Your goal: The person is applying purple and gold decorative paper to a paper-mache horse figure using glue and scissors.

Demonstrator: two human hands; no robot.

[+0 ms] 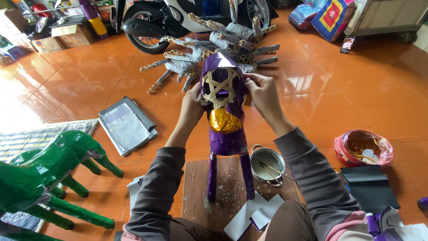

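A purple paper-covered animal figure [226, 134] stands on a wooden board [229, 189], its two front legs on the wood. Its head end shows a bare woven bamboo frame [220, 88], and a gold foil patch [224, 120] sits below that. My left hand [192, 107] presses purple paper on the left side of the frame. My right hand [264, 93] pinches the purple paper at the frame's right edge. Both arms wear grey sleeves.
A small metal pot of paste with sticks [267, 164] stands right of the figure. Green paper animals [53, 169] stand at left, grey sheets [125, 125] lie beyond them. Uncovered bamboo frames [214, 49] and a scooter [178, 18] are behind. A red bag [363, 148] and black sheet [368, 187] lie right.
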